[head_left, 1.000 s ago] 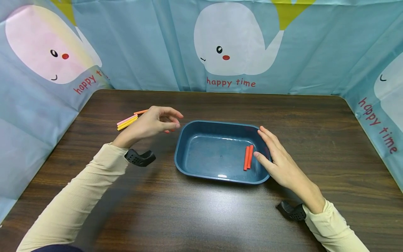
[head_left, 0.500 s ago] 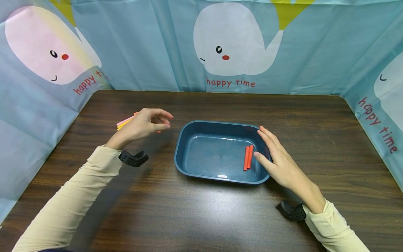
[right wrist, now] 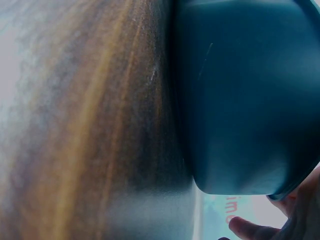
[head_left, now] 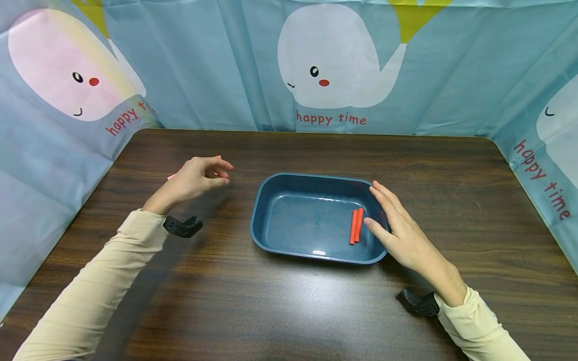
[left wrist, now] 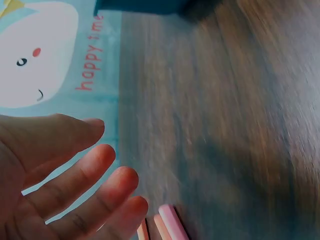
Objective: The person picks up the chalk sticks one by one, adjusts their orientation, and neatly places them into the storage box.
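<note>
My left hand hovers over the left part of the table, its fingers loosely bent and holding nothing. It covers most of a small group of coloured sticks; a pink end peeks out behind it. In the left wrist view a pink stick and orange-toned ones lie just past my fingertips. My right hand rests at the right end of a dark blue tray, fingers fairly straight along the rim and thumb over the inside. Two red sticks lie side by side in the tray, close to that thumb.
The dark wooden table carries the tray near its middle. A light blue cloth with whale prints hangs along the back and both sides. A black wrist strap mount sits below my left wrist, another below the right.
My left hand has moved left, away from the tray, and now covers the yellow sticks that showed before. My right hand, the tray and the red sticks have stayed put.
</note>
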`<move>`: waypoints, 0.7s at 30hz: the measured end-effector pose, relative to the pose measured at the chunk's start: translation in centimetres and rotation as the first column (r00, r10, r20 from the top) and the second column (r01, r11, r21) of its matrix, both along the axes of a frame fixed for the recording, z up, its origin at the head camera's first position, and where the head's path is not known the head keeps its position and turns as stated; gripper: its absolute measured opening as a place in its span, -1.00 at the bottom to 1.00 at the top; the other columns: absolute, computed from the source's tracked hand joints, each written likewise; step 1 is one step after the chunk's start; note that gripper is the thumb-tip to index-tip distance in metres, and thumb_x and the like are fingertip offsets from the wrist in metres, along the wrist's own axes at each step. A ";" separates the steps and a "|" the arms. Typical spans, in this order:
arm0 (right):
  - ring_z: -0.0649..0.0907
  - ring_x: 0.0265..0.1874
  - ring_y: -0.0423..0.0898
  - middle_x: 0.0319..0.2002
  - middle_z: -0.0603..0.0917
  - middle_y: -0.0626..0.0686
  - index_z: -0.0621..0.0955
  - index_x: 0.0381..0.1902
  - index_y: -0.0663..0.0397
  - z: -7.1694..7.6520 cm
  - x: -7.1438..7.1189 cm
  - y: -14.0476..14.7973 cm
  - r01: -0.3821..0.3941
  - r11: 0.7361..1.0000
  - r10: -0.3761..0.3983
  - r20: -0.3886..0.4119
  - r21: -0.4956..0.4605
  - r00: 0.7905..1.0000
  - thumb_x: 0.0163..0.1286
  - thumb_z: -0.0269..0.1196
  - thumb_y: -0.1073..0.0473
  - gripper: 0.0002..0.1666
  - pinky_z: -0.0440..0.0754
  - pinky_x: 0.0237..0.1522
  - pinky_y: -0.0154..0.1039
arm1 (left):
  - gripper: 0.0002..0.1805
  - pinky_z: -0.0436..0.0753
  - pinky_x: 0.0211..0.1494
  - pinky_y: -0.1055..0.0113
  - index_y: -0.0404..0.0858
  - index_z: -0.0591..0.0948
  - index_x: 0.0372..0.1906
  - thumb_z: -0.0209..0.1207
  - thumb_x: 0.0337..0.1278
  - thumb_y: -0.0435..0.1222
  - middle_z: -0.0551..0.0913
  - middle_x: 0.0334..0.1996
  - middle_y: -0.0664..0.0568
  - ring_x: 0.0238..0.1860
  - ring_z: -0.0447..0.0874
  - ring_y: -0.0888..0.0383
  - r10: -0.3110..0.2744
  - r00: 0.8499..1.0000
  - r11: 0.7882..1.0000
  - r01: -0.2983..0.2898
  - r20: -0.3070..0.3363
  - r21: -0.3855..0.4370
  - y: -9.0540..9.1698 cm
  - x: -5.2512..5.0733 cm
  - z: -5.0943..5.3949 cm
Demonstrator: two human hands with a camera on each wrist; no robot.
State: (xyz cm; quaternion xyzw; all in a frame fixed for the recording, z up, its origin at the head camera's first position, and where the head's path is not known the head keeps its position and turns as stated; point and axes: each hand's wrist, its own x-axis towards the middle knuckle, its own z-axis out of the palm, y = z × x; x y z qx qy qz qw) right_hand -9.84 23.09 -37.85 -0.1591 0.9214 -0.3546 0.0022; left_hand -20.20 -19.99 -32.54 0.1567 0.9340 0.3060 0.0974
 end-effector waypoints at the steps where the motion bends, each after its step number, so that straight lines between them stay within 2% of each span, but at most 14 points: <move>1: 0.14 0.53 0.17 0.59 0.02 0.09 0.08 0.57 0.07 0.0 0.0 0.0 0.001 1.000 -0.001 0.000 0.000 1.000 0.51 0.12 0.02 -0.19 0.22 0.35 0.37 | -0.62 0.49 -0.22 0.46 -0.36 0.60 0.16 0.25 0.26 -0.39 0.72 -0.05 -0.24 0.03 0.72 -0.12 0.003 1.000 1.000 -0.003 -0.003 -0.007 -0.2 -0.1 -0.1; 7: 0.15 0.52 0.17 0.59 0.02 0.07 0.09 0.57 0.06 0.0 0.0 0.0 0.004 1.000 -0.004 -0.002 0.006 1.000 0.51 0.12 0.02 -0.19 0.23 0.35 0.37 | -0.61 0.47 -0.29 0.39 -0.40 0.58 0.17 0.21 0.25 -0.45 0.42 0.38 -0.27 -0.10 0.73 -0.09 0.001 1.000 0.998 -0.002 -0.018 -0.064 -1.1 -0.3 -0.7; 9: 0.15 0.52 0.16 0.59 0.02 0.07 0.09 0.57 0.05 0.0 0.0 0.0 0.004 1.000 -0.004 -0.003 0.006 1.000 0.51 0.12 0.02 -0.19 0.23 0.35 0.36 | -0.61 0.49 -0.27 0.37 -0.42 0.57 0.18 0.22 0.25 -0.45 0.48 0.32 -0.28 -0.12 0.72 -0.08 0.005 1.000 0.997 -0.006 -0.021 -0.079 -1.3 -0.4 -0.8; 14: 0.16 0.52 0.16 0.59 0.03 0.08 0.09 0.57 0.05 0.0 0.0 0.0 0.004 1.000 -0.004 -0.006 0.005 1.000 0.51 0.12 0.02 -0.19 0.24 0.34 0.36 | -0.61 0.52 -0.24 0.30 -0.43 0.57 0.18 0.21 0.27 -0.43 0.68 -0.04 -0.29 -0.11 0.70 -0.10 0.018 1.000 0.994 -0.021 -0.026 -0.111 -1.7 -0.5 -1.1; 21: 0.15 0.53 0.16 0.59 0.03 0.10 0.09 0.57 0.07 -0.1 -0.1 0.0 0.001 1.000 -0.001 -0.018 0.005 1.000 0.51 0.13 0.03 -0.19 0.23 0.34 0.36 | -0.61 0.58 -0.14 0.10 -0.44 0.56 0.19 0.20 0.30 -0.39 0.66 0.01 -0.34 -0.04 0.68 -0.19 0.036 0.999 0.988 -0.036 -0.001 -0.148 -2.2 -0.7 -1.3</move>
